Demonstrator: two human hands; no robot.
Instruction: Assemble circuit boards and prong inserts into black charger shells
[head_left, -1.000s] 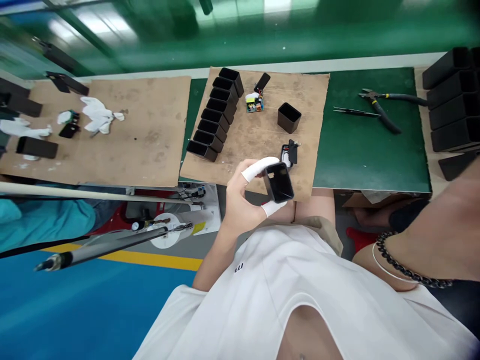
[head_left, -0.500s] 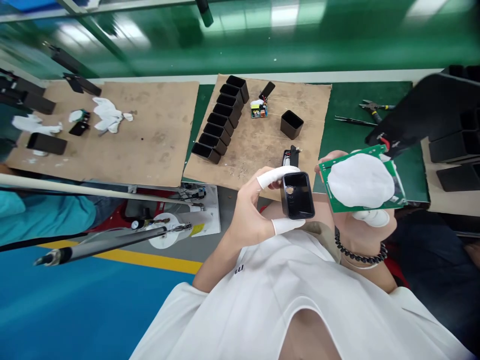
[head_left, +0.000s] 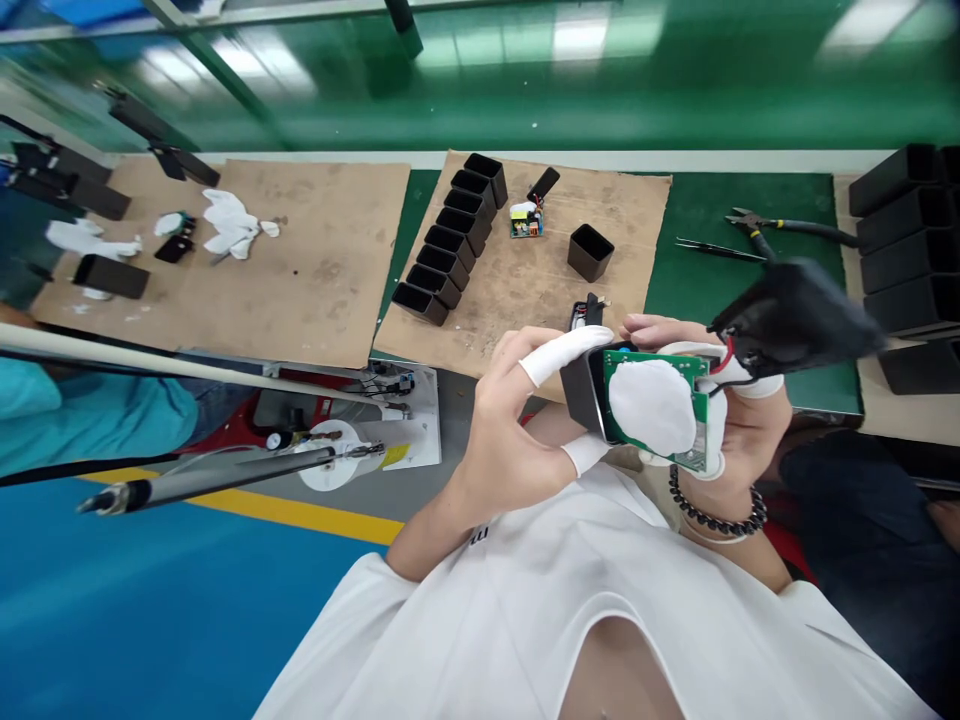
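My left hand (head_left: 517,425) grips a black rectangular plastic housing (head_left: 586,392) between thumb and forefinger, both in white finger cots. My right hand (head_left: 731,435) holds a green circuit board (head_left: 664,410) with a white pad on its face, pressed against the open mouth of the housing. A black lid (head_left: 795,315) hangs off the board by red wires, just above my right hand. Both hands are close to my chest, below the bench edge.
On the cardboard sheet (head_left: 525,280) stand a row of several open black housings (head_left: 452,238), a single housing (head_left: 590,251), a small board with lid (head_left: 529,213) and another plug part (head_left: 586,312). Pliers (head_left: 765,232) and tweezers (head_left: 709,249) lie on the green mat. Stacked housings (head_left: 904,250) sit right.
My right hand came in from the right with the circuit board and lid, then brought the board up against the housing's opening. The left hand kept its grip on the housing.
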